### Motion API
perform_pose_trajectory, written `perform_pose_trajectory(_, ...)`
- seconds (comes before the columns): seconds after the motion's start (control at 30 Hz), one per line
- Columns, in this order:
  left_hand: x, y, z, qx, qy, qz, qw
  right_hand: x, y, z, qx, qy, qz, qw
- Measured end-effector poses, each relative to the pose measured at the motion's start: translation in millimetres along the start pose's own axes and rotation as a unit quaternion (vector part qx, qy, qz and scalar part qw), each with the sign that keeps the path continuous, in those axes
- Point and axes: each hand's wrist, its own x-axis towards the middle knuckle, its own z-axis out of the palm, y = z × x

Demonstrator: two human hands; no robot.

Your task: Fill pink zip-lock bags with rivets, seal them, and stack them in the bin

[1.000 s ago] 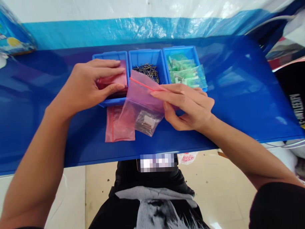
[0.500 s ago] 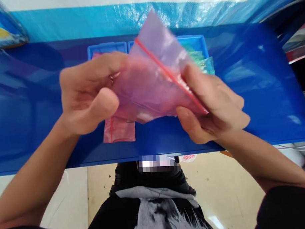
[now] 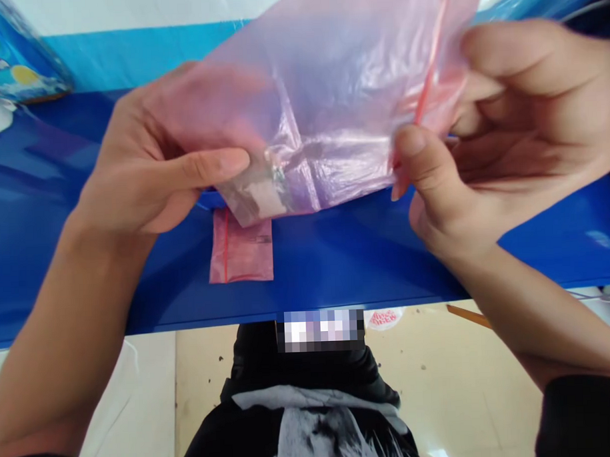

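A translucent pink zip-lock bag (image 3: pixel 340 87) with a red seal strip is stretched between my two hands above the table. My left hand (image 3: pixel 152 154) grips its closed end, thumb in front and fingers behind the plastic. Near that thumb something small and pale shows in the bag's lower corner, too blurred to name. My right hand (image 3: pixel 502 135) pinches the bag by the red strip at its right end. Below, a smaller pink zip-lock bag (image 3: pixel 246 250) lies flat on the blue table (image 3: pixel 361 266) near the front edge.
A blue printed package (image 3: pixel 23 58) stands at the back left. Beyond the table hangs a white and light-blue plastic sheet (image 3: pixel 143 47). The raised bag and my hands hide most of the table's middle. My lap and a tiled floor (image 3: pixel 460 376) lie below the front edge.
The bag has risen closer to the camera and turned, so its red strip now stands steeply at the right. My right hand has moved up and right. The blue trays behind are now mostly hidden.
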Motion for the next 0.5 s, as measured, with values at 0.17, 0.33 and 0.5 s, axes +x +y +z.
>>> perform_pose_trajectory(0.17, 1.6, -5.6, -1.8, -0.008, 0.023, -0.026, 0.999, 5.7, 27.4, 4.0, 0.013, -0.004, -0.081, 0.997)
perform_pose_trajectory(0.33, -0.2, -11.7, -0.4, 0.144, 0.047, 0.062, 0.987, 4.2, 15.9, -0.4, -0.084, -0.006, -0.031, 0.996)
perform_pose_trajectory(0.5, -16.9, -16.7, 2.8, 0.434, 0.143, 0.376, 0.806, 7.5, 10.1, -6.6, -0.210, -0.040, -0.235, 0.948)
